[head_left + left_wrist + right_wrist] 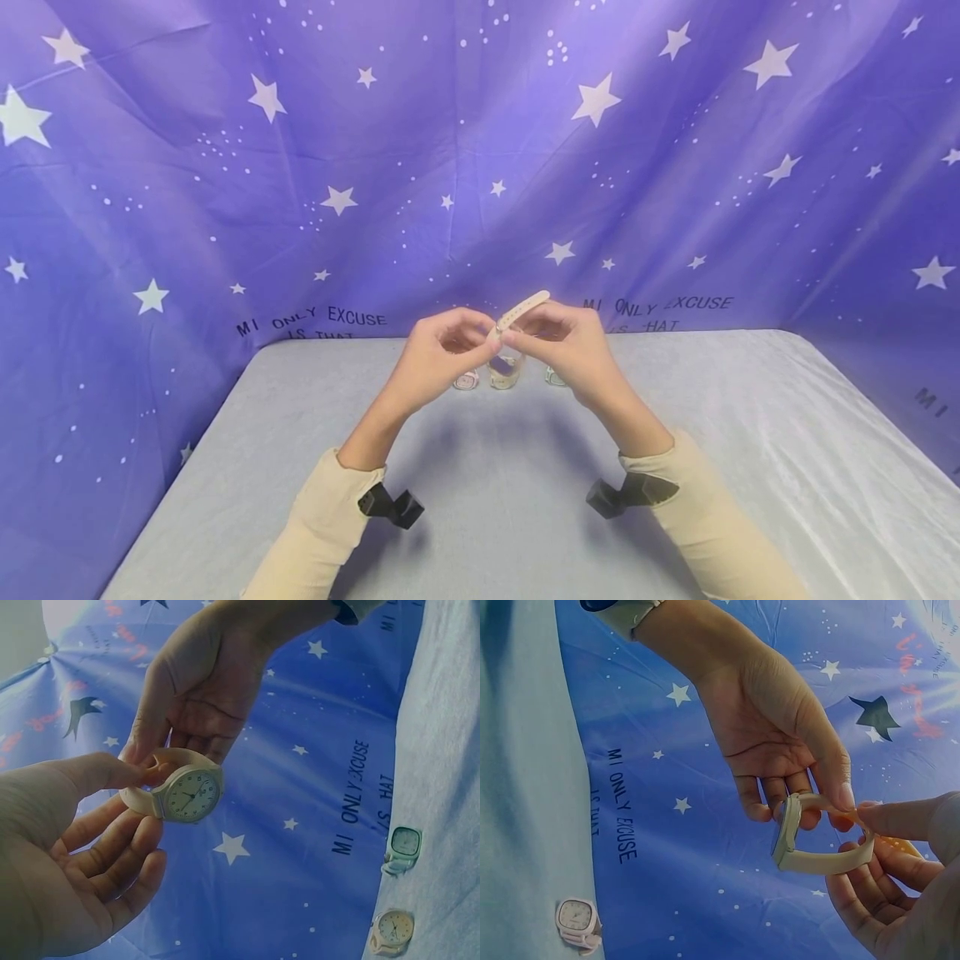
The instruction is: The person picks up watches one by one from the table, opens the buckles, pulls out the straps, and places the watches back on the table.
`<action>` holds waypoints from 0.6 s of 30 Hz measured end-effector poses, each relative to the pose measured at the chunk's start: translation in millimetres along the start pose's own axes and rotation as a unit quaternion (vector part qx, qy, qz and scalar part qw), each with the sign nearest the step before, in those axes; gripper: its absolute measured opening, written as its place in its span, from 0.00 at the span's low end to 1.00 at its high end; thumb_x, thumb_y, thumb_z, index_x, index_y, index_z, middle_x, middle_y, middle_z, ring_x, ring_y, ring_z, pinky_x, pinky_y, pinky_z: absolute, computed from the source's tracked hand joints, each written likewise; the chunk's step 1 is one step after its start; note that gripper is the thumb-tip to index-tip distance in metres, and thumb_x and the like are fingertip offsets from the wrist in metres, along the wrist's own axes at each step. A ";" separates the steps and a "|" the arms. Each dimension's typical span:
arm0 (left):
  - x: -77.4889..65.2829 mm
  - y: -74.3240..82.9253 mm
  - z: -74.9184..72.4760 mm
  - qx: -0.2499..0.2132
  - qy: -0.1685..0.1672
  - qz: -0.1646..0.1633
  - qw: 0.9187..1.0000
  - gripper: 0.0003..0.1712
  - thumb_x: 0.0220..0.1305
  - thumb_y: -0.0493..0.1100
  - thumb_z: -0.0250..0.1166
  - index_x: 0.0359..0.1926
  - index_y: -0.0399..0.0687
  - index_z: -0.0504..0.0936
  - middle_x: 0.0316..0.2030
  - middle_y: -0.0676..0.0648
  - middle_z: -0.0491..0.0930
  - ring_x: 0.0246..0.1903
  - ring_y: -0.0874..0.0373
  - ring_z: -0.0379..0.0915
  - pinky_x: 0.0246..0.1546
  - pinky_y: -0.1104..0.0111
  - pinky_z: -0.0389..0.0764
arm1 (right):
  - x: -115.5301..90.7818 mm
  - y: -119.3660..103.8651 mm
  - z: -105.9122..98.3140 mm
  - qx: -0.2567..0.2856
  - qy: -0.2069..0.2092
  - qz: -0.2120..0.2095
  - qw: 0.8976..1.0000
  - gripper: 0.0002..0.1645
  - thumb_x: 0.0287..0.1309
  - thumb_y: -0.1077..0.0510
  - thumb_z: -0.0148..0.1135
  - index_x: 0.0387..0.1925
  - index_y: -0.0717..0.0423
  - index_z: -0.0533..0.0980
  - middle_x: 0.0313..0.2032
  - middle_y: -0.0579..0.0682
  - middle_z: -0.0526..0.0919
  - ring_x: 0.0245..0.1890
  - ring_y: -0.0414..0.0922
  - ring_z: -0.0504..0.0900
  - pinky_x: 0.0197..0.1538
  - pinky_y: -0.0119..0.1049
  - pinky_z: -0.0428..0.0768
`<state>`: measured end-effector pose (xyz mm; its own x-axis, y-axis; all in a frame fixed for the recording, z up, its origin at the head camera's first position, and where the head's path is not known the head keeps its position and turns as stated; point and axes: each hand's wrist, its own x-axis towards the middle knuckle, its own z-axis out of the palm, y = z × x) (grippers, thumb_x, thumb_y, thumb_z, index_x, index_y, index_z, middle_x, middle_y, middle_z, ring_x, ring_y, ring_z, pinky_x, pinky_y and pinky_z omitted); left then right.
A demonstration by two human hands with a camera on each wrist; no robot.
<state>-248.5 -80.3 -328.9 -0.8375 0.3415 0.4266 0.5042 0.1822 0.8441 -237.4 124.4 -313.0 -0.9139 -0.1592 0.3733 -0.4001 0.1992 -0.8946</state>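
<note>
Between both hands is a cream wristwatch (193, 795) with a round white dial, held up above the table with its strap bent into a loop. My left hand (438, 354) pinches the strap between thumb and fingertips near the buckle. From the other side, my right hand (577, 346) pinches the strap beside it. The strap's free end (528, 307), with a row of holes, sticks up past the right fingers. In the right wrist view the watch case (786, 834) is seen edge-on. Fingertips partly hide the buckle.
A pink square watch (577, 915), a green square watch (406, 841) and a beige round watch (394, 928) stand on the table near its far edge. Grey cloth (495, 517) covers the table. A purple star-printed curtain (450, 150) hangs behind it.
</note>
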 end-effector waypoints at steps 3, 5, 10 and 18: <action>-0.2 -0.1 0.2 0.008 0.004 0.000 1.000 0.09 0.64 0.41 0.72 0.44 0.47 0.86 0.33 0.45 0.89 0.32 0.54 0.82 0.37 0.64 0.84 | 0.0 0.6 0.1 -0.002 0.004 0.000 1.000 0.14 0.53 0.64 0.76 0.41 0.65 0.85 0.36 0.55 0.90 0.34 0.40 0.88 0.43 0.35 0.87; -0.4 -0.1 0.3 0.011 0.004 0.001 1.000 0.09 0.64 0.41 0.72 0.44 0.47 0.86 0.33 0.46 0.89 0.32 0.54 0.82 0.38 0.63 0.85 | 0.0 1.2 0.1 -0.005 0.006 0.001 1.000 0.14 0.53 0.63 0.76 0.41 0.65 0.85 0.37 0.55 0.90 0.33 0.40 0.88 0.44 0.35 0.87; -0.2 0.0 -0.2 0.012 0.004 0.002 1.000 0.08 0.65 0.41 0.71 0.44 0.46 0.86 0.33 0.46 0.89 0.32 0.54 0.83 0.39 0.61 0.85 | -0.3 1.1 0.4 -0.011 0.009 0.003 1.000 0.14 0.52 0.62 0.77 0.40 0.63 0.85 0.36 0.56 0.90 0.33 0.41 0.88 0.43 0.35 0.86; 0.8 -0.4 -1.3 0.014 0.007 -0.008 1.000 0.08 0.64 0.40 0.71 0.44 0.46 0.86 0.33 0.45 0.89 0.33 0.54 0.83 0.40 0.60 0.86 | 0.4 1.0 0.2 -0.019 0.014 0.004 1.000 0.14 0.51 0.62 0.78 0.39 0.63 0.86 0.35 0.55 0.90 0.32 0.41 0.87 0.41 0.34 0.85</action>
<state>-249.7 -81.2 -328.5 -0.8477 0.3262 0.4182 0.4970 0.2129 0.8412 -238.2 124.3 -313.8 -0.9186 -0.1303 0.3730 -0.3942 0.2373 -0.8879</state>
